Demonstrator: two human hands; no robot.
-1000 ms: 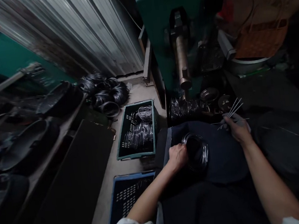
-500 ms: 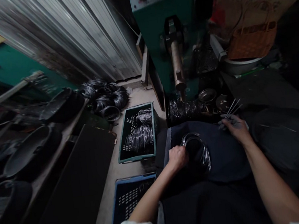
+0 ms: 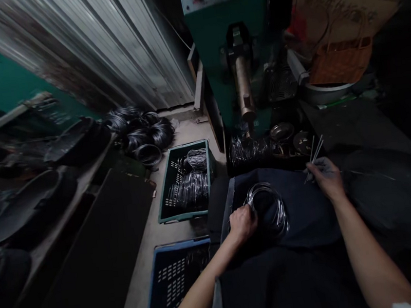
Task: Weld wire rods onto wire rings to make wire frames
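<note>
My left hand (image 3: 242, 222) is closed around the left side of a bundle of shiny wire rings (image 3: 281, 213). The rings rest on the dark blue cloth (image 3: 307, 216) over my lap. To the right, my right hand (image 3: 326, 176) pinches a few thin, straight metal wires (image 3: 315, 149), which point upward from the fingertips. The fingers of that hand look greyish, perhaps covered or dirty. Ahead of my lap stands a green machine (image 3: 208, 41) with a copper-coloured electrode arm (image 3: 244, 88) reaching out above more wire pieces (image 3: 247, 152).
A green crate (image 3: 162, 212) on the left holds many wire rings. Nearer to me is a blue crate (image 3: 154, 267). Wire coils (image 3: 161, 131) lie by the corrugated wall. Dark oval pans (image 3: 23, 207) line the left side. An orange basket (image 3: 341, 64) sits at the back right.
The straight wires in my right hand have turned more upright and lie closer together. My left hand has shifted slightly down and left, still gripping the rings. The view has moved a little.
</note>
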